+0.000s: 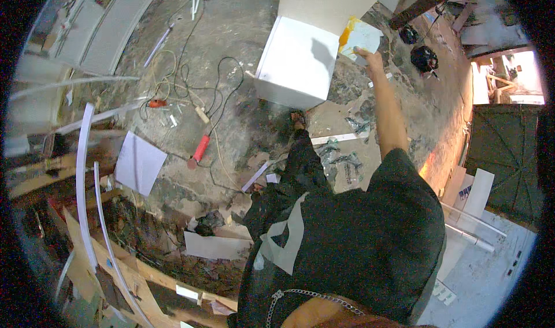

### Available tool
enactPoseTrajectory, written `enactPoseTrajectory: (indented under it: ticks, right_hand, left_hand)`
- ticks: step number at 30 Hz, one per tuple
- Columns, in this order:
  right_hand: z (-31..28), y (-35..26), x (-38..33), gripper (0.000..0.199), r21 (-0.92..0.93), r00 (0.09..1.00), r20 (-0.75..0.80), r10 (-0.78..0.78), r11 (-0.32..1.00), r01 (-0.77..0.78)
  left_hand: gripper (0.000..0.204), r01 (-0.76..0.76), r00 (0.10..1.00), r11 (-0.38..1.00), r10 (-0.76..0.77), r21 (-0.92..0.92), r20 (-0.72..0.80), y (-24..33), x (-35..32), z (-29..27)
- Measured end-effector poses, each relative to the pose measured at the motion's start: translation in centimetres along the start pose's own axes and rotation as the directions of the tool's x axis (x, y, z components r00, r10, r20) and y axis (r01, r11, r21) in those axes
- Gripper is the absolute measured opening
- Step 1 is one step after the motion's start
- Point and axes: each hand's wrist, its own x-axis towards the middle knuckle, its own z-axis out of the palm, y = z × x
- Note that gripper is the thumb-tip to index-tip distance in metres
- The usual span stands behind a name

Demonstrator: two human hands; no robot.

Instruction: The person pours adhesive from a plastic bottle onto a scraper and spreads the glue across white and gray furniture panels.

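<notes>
- The rough brown floor (260,131) goes under nearly everything. Some of it shows between the big box and the red tool, with thin dark and pale cords (217,97) curling over it. More floor shows to the right of the right hand.
- The big white box with smooth, flat sides (298,62) stands on the floor, in front of the person. A wide off-white board (326,1) is right at its far side. A dark shadow lies on the box's white face.
- A flat, pale lilac square sheet (140,163) lies well to the left of the box.
- The pale, whitish square thing with a yellow-orange side (367,34) is up at the right of the box. Its yellow side is just beside the box's right edge. I cannot tell if they touch.
- The right hand (370,56) is at the near edge of the pale square thing and pinches it. The thumb is on the side we see. The other fingers are mostly hidden, so I cannot tell how wide they are.
- The left hand is out of sight, so I cannot tell if it is spread or closed.
- A round black bundle (425,58) sits to the right of the right hand.
- A red power tool with a long body (200,149) lies on the floor, near the lilac sheet.
</notes>
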Motion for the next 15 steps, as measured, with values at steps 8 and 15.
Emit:
enactPoseTrajectory:
  ticks: [8, 15]
  right_hand:
    - [3.5, 9.6, 15.9, 0.031, -0.753, 0.949, 0.141, -0.283, 0.591, 0.289]
    - [5.0, 19.1, 25.6, 0.059, -0.91, 0.896, 0.362, -0.258, 0.112, 0.4]
  left_hand:
    - [0.061, -0.145, 0.636, 0.926, -0.182, 0.348, 0.75, -5.1, -36.7, 38.6]
    - [0.071, -0.364, 0.019, 0.915, -0.179, 0.174, 0.984, 1.9, -62.9, 63.0]
